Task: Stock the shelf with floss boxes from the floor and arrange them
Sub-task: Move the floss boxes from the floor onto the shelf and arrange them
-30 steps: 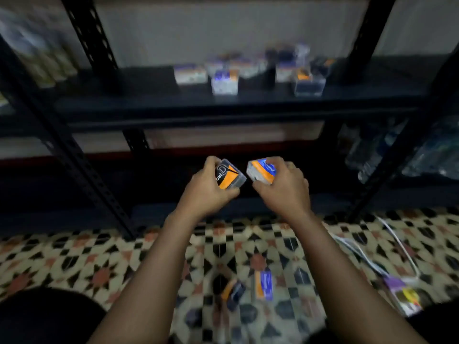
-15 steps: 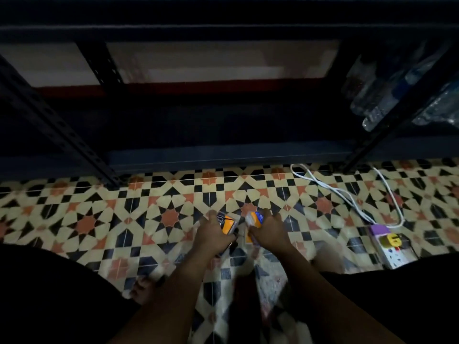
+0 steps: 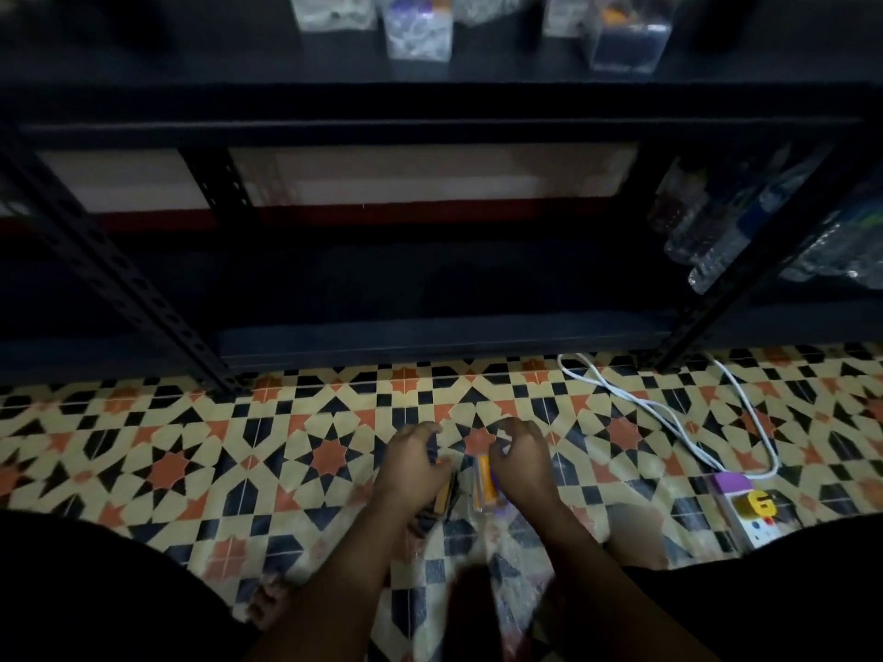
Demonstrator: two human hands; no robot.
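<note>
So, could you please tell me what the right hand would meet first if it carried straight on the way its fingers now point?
The right hand is curled, fingers pointing down and slightly left. Most likely it meets the orange floss box lying on the tiled floor just beneath it; depth is unclear, so it may already touch.

Two hands down at the floor, left hand [image 3: 413, 463] and right hand [image 3: 523, 463], and two floss boxes on the tiles under them: a dark one [image 3: 442, 501] and an orange-purple one [image 3: 486, 484]. Up on the shelf [image 3: 430, 100] I count roughly four clear boxes [image 3: 419, 31] along its front edge, but they're blurry and cut off. Also one white power strip [image 3: 748, 511] and one white cable [image 3: 669, 418] on the floor.
</note>
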